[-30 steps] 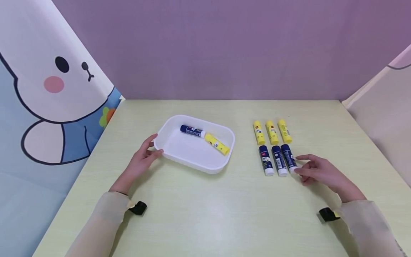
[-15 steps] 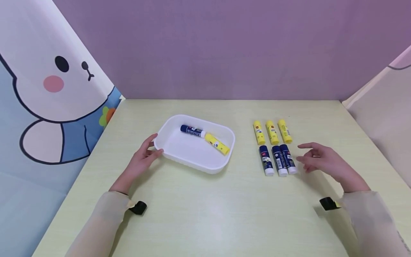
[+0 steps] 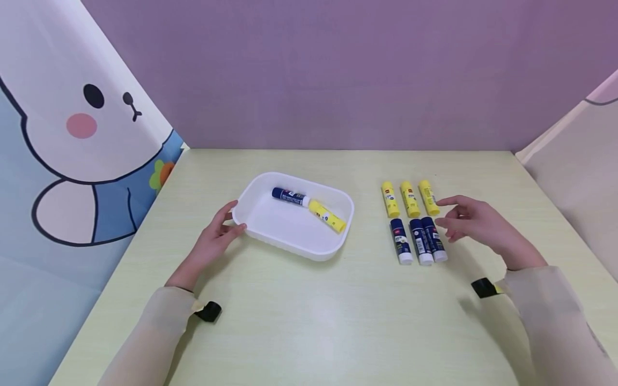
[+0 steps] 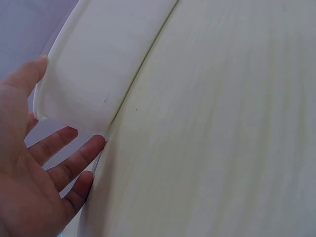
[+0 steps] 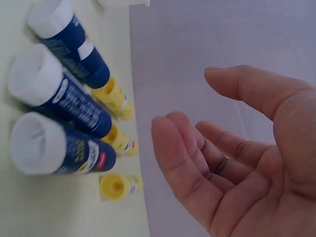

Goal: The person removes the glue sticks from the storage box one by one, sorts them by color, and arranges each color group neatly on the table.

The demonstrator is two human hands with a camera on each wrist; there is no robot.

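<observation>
My left hand (image 3: pixel 217 236) holds the left corner of a white plastic tray (image 3: pixel 275 236), thumb on the rim as the left wrist view shows. Inside the tray a blue glue stick (image 3: pixel 289 196) and a yellow glue stick (image 3: pixel 327 216) lie end to end. Beside the rightmost yellow glue stick (image 3: pixel 428 197) hovers my right hand (image 3: pixel 478 225), thumb and fingers apart and holding nothing. Two more yellow sticks lie left of it. Nearer to me is a row of blue glue sticks with white ends; the rightmost blue stick (image 3: pixel 434 239) leans against the middle blue stick (image 3: pixel 421 242).
Everything lies on a pale wood-grain table (image 3: pixel 328 311). A purple wall (image 3: pixel 347 75) stands behind its far edge. A cartoon-printed sheet (image 3: pixel 72 177) hangs at the left, and a pale panel (image 3: pixel 579 177) borders the right side.
From the rightmost blue glue stick, my right hand drew back, then moved forward to the rightmost yellow one. That blue stick shifted left against its neighbour. The left hand and tray stayed put.
</observation>
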